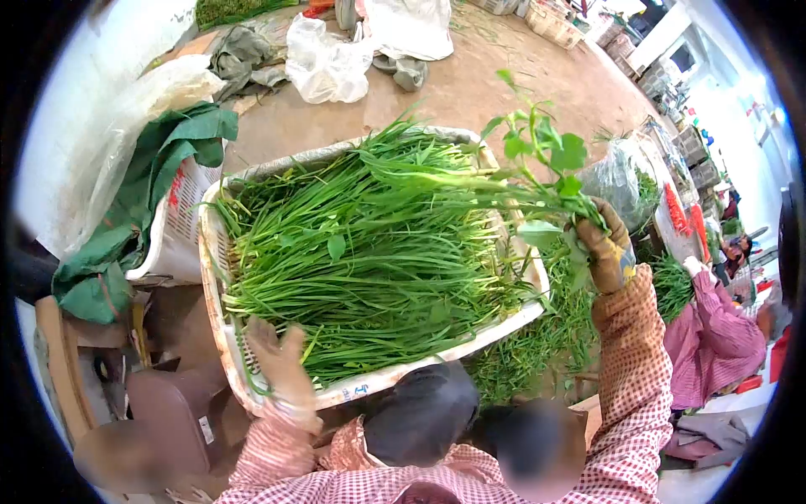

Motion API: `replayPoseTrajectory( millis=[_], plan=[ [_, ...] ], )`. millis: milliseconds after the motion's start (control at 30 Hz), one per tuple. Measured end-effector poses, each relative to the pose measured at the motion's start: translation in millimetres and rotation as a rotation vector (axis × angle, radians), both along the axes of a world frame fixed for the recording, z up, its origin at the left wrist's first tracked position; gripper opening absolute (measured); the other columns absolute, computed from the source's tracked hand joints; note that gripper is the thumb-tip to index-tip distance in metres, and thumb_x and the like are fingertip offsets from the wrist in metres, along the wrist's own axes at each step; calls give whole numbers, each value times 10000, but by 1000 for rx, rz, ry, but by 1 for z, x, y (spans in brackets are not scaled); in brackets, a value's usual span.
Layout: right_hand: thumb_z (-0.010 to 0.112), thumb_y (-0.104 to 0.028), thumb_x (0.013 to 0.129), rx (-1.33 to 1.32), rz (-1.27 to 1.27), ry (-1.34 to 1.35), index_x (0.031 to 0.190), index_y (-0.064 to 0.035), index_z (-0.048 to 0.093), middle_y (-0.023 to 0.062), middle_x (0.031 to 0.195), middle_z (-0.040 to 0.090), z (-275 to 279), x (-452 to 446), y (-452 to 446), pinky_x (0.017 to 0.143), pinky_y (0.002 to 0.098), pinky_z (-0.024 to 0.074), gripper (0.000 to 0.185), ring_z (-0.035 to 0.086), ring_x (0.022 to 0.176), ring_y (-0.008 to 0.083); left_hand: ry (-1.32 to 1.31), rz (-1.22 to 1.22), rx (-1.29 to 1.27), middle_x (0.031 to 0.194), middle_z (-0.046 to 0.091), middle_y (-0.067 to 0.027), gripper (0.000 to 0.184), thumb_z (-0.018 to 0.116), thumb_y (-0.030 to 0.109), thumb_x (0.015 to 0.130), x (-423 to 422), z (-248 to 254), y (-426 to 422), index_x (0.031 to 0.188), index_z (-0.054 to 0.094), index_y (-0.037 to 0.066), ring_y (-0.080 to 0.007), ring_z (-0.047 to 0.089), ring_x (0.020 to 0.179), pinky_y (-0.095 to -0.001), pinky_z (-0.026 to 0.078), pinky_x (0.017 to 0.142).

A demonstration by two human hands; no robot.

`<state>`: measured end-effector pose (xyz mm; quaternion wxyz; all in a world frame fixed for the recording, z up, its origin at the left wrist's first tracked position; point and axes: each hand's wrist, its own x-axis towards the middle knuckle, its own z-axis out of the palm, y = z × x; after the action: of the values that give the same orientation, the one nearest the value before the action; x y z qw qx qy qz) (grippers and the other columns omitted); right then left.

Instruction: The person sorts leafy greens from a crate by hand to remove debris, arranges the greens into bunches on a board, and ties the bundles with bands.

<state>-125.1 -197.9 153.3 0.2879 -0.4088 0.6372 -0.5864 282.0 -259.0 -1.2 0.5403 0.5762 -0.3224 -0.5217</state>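
Note:
A large white plastic crate (220, 323) in front of me is heaped with long, thin greens that look like garlic chives (353, 260). My right hand (606, 248), in a brown work glove, is closed around a bunch of leafy weeds (546, 151) mixed with long green blades, held over the crate's right end. My left hand (281, 365) looks bare and slightly blurred. Its thumb and fingers are apart at the crate's near left corner, beside the chives, and I see nothing in it.
Loose greens (520, 357) lie on the floor right of the crate. A second white crate (172, 227) with green cloth (143, 202) stands left. Plastic bags (327, 63) lie beyond. Another person in a pink checked sleeve (714, 336) sits at the right.

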Motion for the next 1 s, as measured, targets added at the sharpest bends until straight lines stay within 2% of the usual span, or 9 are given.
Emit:
replayPoseTrajectory(
  millis=[200, 267, 333, 400, 433, 600, 700, 800, 1000],
  plan=[
    [683, -186, 866, 121, 153, 29, 1158, -44, 589, -25, 976, 629, 5, 27, 50, 809, 246, 460, 338, 558, 889, 79, -767, -469, -1025, 1428, 310, -209, 894, 781, 223, 682, -112, 65, -55, 1418, 298, 70, -400, 267, 1355, -538, 199, 1119],
    [671, -169, 864, 189, 171, 69, 1133, -31, 602, -22, 952, 626, 13, 28, 69, 780, 245, 458, 311, 551, 868, 76, -1123, -691, -984, 1409, 367, -193, 841, 759, 216, 703, -160, 71, -79, 1417, 325, 117, -363, 283, 1364, -570, 177, 1105],
    [679, -170, 859, 232, 81, 106, 1117, -28, 613, -21, 935, 626, 25, 30, 91, 770, 247, 459, 302, 549, 859, 77, -1104, -942, -1139, 1240, 546, -198, 643, 708, 186, 748, -193, 51, -101, 1335, 452, 127, -322, 472, 1242, -531, 331, 1029],
    [697, -191, 853, 211, 19, 100, 1112, -33, 620, -16, 927, 627, 26, 12, 119, 761, 247, 461, 313, 553, 851, 81, -1161, -1458, -853, 1000, 649, -182, 433, 656, 160, 786, -212, 51, -114, 1204, 558, 103, -310, 622, 1006, -466, 473, 877],
    [692, -210, 864, 158, -83, 158, 1123, -31, 615, -10, 932, 631, 19, 2, 134, 761, 251, 463, 324, 560, 841, 87, -1121, -1310, -1019, 869, 645, -183, 386, 687, 114, 744, -212, 44, -113, 1112, 579, 64, -384, 622, 828, -451, 503, 724],
    [645, -218, 901, -97, -601, -79, 1193, -61, 576, 52, 1023, 658, -18, -72, 212, 640, 221, 483, 338, 627, 820, 145, -1292, -994, -1105, 805, 637, -139, 245, 641, 69, 746, -193, 39, -130, 985, 587, 78, -331, 628, 792, -430, 494, 754],
    [695, -354, 830, 607, -250, 284, 1367, -69, 414, 175, 1256, 534, -103, -166, 281, 825, 355, 511, 669, 580, 1043, 259, -1218, -775, -1300, 810, 604, -96, 344, 652, 70, 716, -179, 58, -131, 1038, 538, 113, -312, 601, 816, -469, 439, 844],
    [737, -414, 741, 1608, 15, 954, 1441, -111, 312, 215, 1479, 302, -82, -73, 218, 1013, 457, 426, 873, 408, 1289, 365, -1127, -649, -1421, 829, 597, -72, 404, 636, 65, 713, -178, 89, -121, 1091, 509, 129, -305, 595, 829, -510, 416, 873],
    [792, -401, 687, -245, -167, 999, 1353, -63, 445, 272, 1328, 415, -25, 34, 101, 1000, 493, 417, 823, 462, 1202, 419, -608, -693, -1332, 749, 575, -160, 311, 565, 4, 761, -176, 126, -59, 1070, 559, 36, -356, 576, 693, -421, 454, 628]
  ],
)
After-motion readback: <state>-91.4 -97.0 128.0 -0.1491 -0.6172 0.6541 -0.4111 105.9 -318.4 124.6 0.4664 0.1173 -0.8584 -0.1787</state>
